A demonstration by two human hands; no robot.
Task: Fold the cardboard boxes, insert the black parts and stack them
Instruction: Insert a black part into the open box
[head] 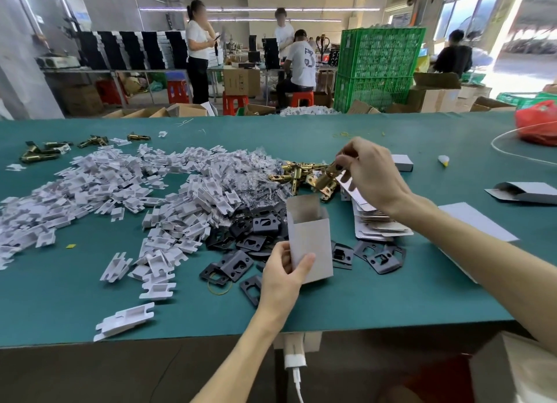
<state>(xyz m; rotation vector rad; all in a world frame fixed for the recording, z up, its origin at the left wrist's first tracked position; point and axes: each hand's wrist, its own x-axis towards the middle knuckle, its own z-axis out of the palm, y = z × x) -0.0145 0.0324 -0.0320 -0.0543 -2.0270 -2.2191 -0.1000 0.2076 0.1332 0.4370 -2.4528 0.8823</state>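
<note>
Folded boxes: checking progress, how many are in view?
3: an open box in the left hand, a box lying far right, a small box behind the right hand. More may be hidden.

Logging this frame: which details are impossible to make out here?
All in the head view:
- Open grey cardboard box, held by the left hand: its front wall hides the bottom, so the contents are unknown.
- Brass cylindrical latch: the right hand covers its upper end.
- Stack of flat grey cardboard blanks: the right forearm crosses it, so the count is unreadable.
- Rows of black items on the far bench: too small to identify.
</note>
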